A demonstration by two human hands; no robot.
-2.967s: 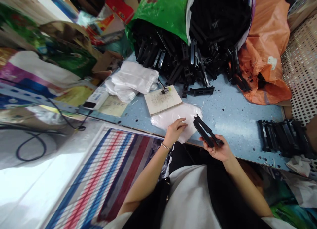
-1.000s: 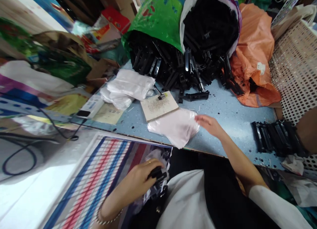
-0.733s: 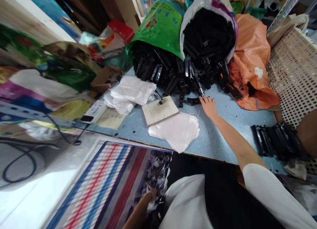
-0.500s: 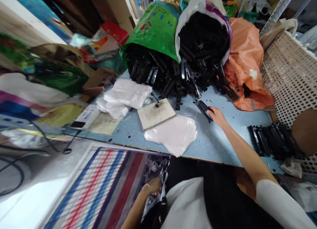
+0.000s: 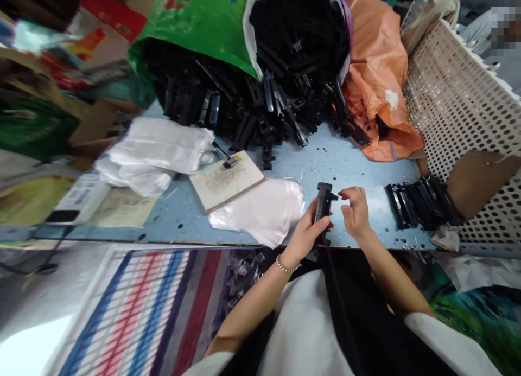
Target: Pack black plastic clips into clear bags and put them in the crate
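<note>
The left hand (image 5: 307,229) has its fingers wrapped round a black plastic part (image 5: 324,196), held roughly upright at the tabletop's (image 5: 334,167) near edge; the palm and fingers hide its middle, and its lower end merges with the dark clothing. The right hand (image 5: 356,213) is just beside it, fingers loosely bent, thumb apart, and empty; whether a fingertip meets the part's small side peg is hard to tell.

The heaped black parts (image 5: 285,34) inside the white sack (image 5: 249,29) blend into one dark mass. The green sack (image 5: 203,20) is cut off at the top edge, its red emblem included. A worn board (image 5: 228,183) covers one end of the white plastic bags (image 5: 264,213).

Print on the white box (image 5: 81,197) and marks on the yellowish paper (image 5: 122,208) are too blurred to read, as is the pale tag (image 5: 391,98) on the orange sack (image 5: 372,61).
</note>
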